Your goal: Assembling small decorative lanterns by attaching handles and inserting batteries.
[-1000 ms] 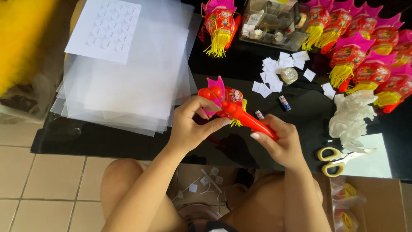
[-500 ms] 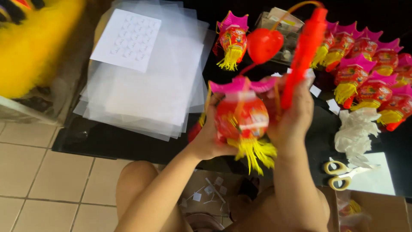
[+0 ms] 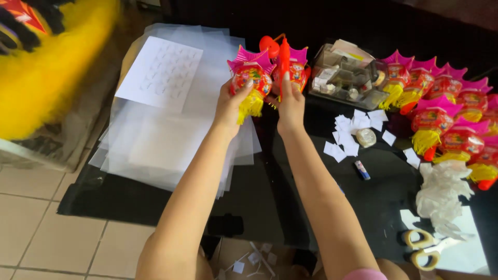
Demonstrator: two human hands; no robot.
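Observation:
My left hand [image 3: 232, 105] grips a small red toy lantern [image 3: 248, 79] with a pink crown top and a yellow tassel, held out over the black table [image 3: 259, 192]. My right hand [image 3: 291, 102] holds the lantern's red stick handle [image 3: 284, 62] upright; a red heart-shaped piece [image 3: 267, 44] sits at its top. A second lantern of the same kind [image 3: 299, 71] lies just behind the stick. Both arms are stretched forward, away from my body.
A stack of clear plastic sheets [image 3: 155, 129] with a white sticker sheet [image 3: 161, 72] lies at left. A clear box of small parts [image 3: 346, 75], a row of finished lanterns [image 3: 441, 119], white paper squares [image 3: 345, 137], a tape roll [image 3: 366, 137], crumpled white material [image 3: 441, 194] and yellow-handled scissors [image 3: 423, 249] fill the right. A yellow furry object [image 3: 46, 72] is far left.
The lantern and stick have gone from close to my face out to arm's length over the table's far side, next to another lantern. Both hands still hold it.

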